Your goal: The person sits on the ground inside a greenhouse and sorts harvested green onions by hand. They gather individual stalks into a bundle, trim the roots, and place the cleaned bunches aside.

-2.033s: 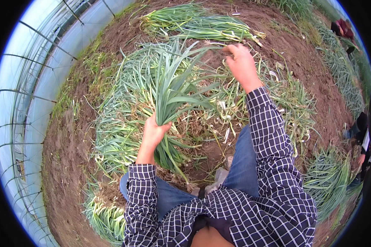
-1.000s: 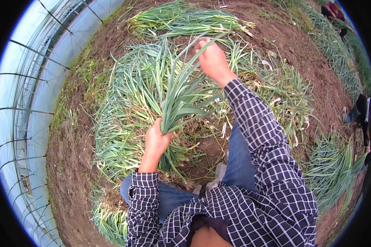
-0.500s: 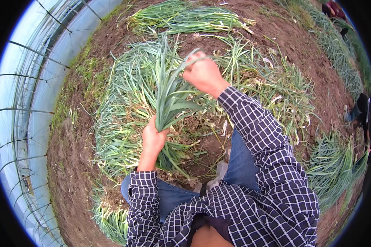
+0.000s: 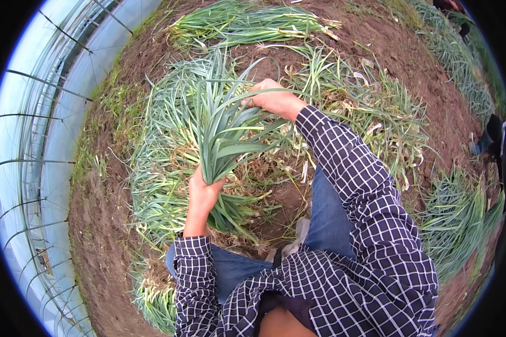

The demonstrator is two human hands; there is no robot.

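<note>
A bunch of green onions stands fanned out in front of me, its long blue-green leaves pointing away. My left hand is wrapped around its lower part, and the root ends show below the fist. My right hand is closed at the right side of the leaf tops, pinching a few green onion leaves that arch across to it. Beneath and left of the bunch lies a wide heap of green onions.
Tied-looking green onions lie across the soil at the far side. Loose leaves and pale peelings cover the ground at right, with another green onion pile beyond. A plastic greenhouse wall runs along the left. Part of another person shows at the right edge.
My right hand has come down slightly and turned flatter, drawing leaves to the right. The bunch in my left hand has shifted slightly left and its leaves have spread wider.
</note>
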